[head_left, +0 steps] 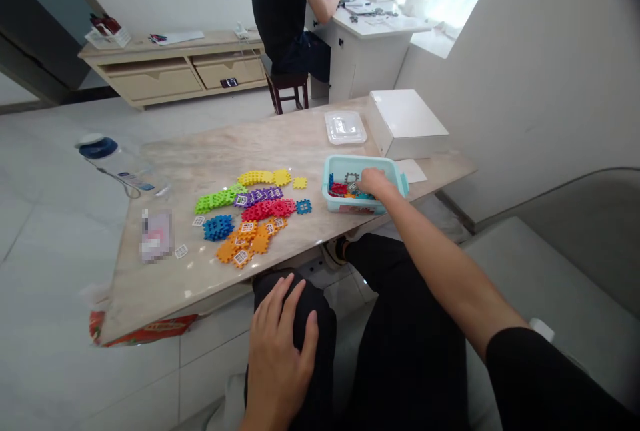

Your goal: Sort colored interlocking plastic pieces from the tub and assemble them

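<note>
The right hand [373, 181] was inside the turquoise bin [347, 164], its fingers curled down among red, blue and grey toothed pieces [340, 188]; whether it pinched one could not be made out. The left hand [281, 334], fingers spread and gripping nothing, rested on the knee [325, 318]. Left of the bin, on the worktop [210, 158], toothed tiles [267, 210] lay in overlapping rows and piles, presumably grouped to keep colours apart. Behind the bin stood a closed white box [410, 114] beside a clear plastic container [346, 127]
</note>
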{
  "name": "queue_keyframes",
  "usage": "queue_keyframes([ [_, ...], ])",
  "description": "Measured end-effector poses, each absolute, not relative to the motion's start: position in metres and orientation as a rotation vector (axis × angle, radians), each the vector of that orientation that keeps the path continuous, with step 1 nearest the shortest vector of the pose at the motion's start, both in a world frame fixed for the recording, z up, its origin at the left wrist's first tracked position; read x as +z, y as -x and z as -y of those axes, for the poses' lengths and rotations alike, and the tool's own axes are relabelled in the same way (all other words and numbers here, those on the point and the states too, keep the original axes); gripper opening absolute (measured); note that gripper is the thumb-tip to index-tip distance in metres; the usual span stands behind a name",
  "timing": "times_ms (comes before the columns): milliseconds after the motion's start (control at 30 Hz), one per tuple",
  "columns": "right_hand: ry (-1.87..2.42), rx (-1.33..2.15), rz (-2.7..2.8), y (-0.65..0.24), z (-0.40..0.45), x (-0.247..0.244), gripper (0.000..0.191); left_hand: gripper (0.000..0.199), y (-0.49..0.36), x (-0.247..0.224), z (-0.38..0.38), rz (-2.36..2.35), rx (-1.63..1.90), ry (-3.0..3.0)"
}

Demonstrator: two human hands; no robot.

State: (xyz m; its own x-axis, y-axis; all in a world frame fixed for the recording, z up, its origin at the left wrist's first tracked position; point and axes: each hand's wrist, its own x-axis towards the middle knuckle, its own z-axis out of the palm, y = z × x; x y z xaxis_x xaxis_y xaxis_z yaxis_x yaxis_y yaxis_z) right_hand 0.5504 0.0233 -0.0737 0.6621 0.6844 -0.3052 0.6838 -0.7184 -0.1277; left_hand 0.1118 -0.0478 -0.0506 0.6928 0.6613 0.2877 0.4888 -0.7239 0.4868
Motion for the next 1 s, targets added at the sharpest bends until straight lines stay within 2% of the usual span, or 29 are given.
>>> queue_keyframes([
  [100,2.789,0.514,1.243,-0.558,-0.022,-0.083,0.036,0.052,-0.112,-0.05,0.045,-0.903,0.641,-2.507],
  [267,2.756,0.364,1.259,-0.576,-0.005,-0.085,0.051,0.053,-0.113,-0.05,0.041,-0.903,0.647,-2.462],
  [400,2.866,0.266,1.158,-0.579,0.001,-0.079,0.039,0.052,-0.112,-0.049,0.04,-0.899,0.653,-2.463],
  [633,2.955,0.591,1.096,-0.565,0.0,-0.086,0.039,0.052,-0.106,-0.049,0.04,-0.899,0.653,-2.465],
  [900,2.856,0.594,1.139,-0.568,0.008,-0.091,0.039,0.045,-0.08,-0.038,0.023,-1.004,0.67,-2.439],
  [1000,2.836,0.617,1.111,-0.567,0.006,-0.095,0.047,0.045,-0.05,-0.029,0.01,-1.18,0.682,-2.395],
])
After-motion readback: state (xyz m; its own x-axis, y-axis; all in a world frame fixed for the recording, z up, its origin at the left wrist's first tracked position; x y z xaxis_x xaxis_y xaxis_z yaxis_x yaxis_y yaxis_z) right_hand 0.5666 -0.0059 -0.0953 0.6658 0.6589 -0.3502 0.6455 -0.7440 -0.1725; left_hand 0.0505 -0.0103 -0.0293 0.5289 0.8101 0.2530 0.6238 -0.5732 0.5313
